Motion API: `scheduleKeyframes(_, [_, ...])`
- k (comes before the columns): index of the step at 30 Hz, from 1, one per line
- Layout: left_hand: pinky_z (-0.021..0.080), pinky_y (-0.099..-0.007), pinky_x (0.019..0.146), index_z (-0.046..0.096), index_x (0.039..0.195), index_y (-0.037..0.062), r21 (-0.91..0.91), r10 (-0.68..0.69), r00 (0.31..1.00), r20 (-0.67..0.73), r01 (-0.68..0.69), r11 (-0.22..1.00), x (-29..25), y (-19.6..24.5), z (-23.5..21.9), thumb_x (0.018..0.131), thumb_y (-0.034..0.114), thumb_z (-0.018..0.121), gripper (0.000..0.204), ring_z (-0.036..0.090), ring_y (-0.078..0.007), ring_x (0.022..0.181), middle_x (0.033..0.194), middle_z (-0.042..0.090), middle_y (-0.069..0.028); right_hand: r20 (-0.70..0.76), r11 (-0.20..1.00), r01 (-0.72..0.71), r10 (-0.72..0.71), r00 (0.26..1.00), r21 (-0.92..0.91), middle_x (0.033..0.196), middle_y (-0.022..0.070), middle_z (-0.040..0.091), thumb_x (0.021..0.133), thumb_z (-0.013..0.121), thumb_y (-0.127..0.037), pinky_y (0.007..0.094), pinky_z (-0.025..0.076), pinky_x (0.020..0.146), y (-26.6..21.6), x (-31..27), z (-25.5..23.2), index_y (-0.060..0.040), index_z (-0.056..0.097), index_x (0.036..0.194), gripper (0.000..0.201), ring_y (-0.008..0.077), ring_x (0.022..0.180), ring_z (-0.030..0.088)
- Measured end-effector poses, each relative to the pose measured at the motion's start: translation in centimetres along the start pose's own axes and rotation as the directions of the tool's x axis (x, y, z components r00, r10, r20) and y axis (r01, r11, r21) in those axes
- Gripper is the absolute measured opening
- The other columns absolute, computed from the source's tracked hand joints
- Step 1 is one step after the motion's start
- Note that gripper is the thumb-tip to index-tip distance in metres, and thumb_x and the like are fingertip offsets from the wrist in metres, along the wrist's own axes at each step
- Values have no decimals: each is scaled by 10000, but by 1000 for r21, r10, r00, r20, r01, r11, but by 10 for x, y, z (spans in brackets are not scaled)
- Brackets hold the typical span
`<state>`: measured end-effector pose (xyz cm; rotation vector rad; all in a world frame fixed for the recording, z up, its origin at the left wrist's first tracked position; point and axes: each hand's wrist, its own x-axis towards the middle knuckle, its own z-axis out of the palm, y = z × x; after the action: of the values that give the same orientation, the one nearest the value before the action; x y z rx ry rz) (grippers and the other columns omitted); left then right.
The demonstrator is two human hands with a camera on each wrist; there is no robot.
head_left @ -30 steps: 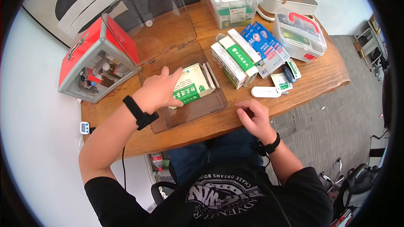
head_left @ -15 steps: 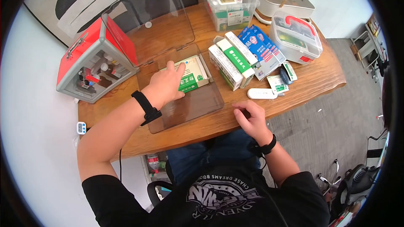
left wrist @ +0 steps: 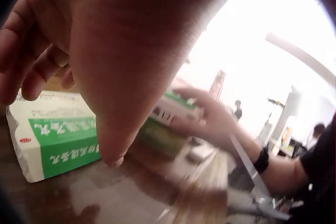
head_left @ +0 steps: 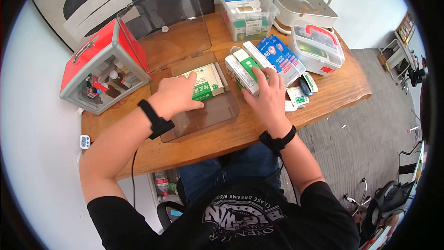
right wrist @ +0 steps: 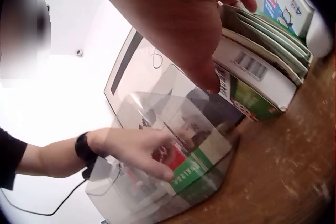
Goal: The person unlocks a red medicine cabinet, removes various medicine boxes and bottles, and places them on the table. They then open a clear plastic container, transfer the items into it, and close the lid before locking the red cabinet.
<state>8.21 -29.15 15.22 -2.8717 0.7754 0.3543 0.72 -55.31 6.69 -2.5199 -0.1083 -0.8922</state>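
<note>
The left hand (head_left: 173, 95) lies over the left side of a cream-and-green box (head_left: 209, 82), fingers extended; that box lies flat in the smoky clear case (head_left: 199, 121), whose lid stands raised. In the left wrist view, this hand (left wrist: 121, 51) hovers close beside the box (left wrist: 63, 145), its thumb pointing down. The right hand (head_left: 269, 102) grips at the near end of a row of white-and-green boxes (head_left: 238, 71), thumb on the left one and fingers over the top. The right wrist view has its thumb against a white box (right wrist: 254, 69).
A red case with bottles (head_left: 99, 65) stands at the left. Behind are a clear bin of boxes (head_left: 252, 21) and a white tray (head_left: 305, 7). Blue packets (head_left: 280, 55), a red-handled clear box (head_left: 317, 48) and small packets (head_left: 297, 96) lie at the right.
The right hand has moved up from the table's front edge and taken hold at the upright boxes. The left hand has shifted slightly at the flat box. The head view has shifted a little.
</note>
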Motion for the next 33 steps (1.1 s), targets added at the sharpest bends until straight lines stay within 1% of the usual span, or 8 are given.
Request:
scheduleKeyframes(7, [482,-331,661,711,1012,10,-611,-302,927,-221,110,784,-65,-70,-23,919,407,790,415,622,-165,706,756,664,-70,35,997,12,-14,999,74,1253,164,562,741,840,-108,474,472,1022,-7,-25,-20,-86,603,1428,727,375,1150,551])
scheduleKeyframes(9, [449,-278,640,709,1023,4,-864,-495,818,-292,-5,503,-64,-94,11,967,293,770,301,569,-71,709,755,646,1,77,999,-21,17,997,46,1269,180,564,755,833,-109,483,468,1037,-9,-27,-25,-83,601,1431,715,390,1167,551])
scheduleKeyframes(13, [474,-233,723,715,1042,12,-824,-530,655,-538,-276,495,-50,-86,53,1000,176,743,171,586,-53,798,878,668,24,132,997,-18,8,991,73,1267,207,603,778,825,-117,489,505,993,-5,-20,-24,-70,580,1452,719,419,1150,594])
scheduleKeyframes(22, [479,-215,797,716,1085,14,-856,-555,657,-511,-448,257,-44,-88,59,1035,150,702,146,593,-46,881,975,686,28,-65,952,72,-55,996,298,1345,182,639,789,825,-14,452,489,1059,-11,15,-66,-3,533,1481,751,361,1232,609])
scheduleKeyframes(25, [471,-212,797,703,1162,24,-842,-510,677,-530,-492,222,-50,-86,55,1062,181,666,190,595,-51,899,980,674,36,-132,884,378,-354,926,275,1402,183,625,706,868,-2,455,493,1061,-28,41,-77,-32,536,1496,857,373,1232,617])
scheduleKeyframes(28, [484,-242,784,674,1285,43,-824,-420,713,-561,-531,199,-58,-85,48,1118,292,542,327,605,-89,911,1093,663,-15,143,760,552,-623,769,342,1367,170,638,584,916,-54,462,508,1040,-51,77,-66,-55,520,1523,1019,376,1206,625])
scheduleKeyframes(31, [497,-283,868,625,1380,57,-814,-375,732,-568,-566,130,-67,-77,38,1120,334,516,395,600,-125,1045,1244,622,-49,252,604,720,-797,549,341,1290,95,659,694,863,-106,427,516,995,-72,98,-31,-120,506,1550,927,312,1150,645])
scheduleKeyframes(33, [490,-324,955,606,1413,63,-806,-246,789,-563,-459,374,-74,-72,34,1064,333,613,441,565,-151,1177,1335,575,-60,246,548,780,-836,491,302,1261,75,654,740,825,-117,412,514,997,-73,107,-5,-142,502,1556,878,285,1140,641])
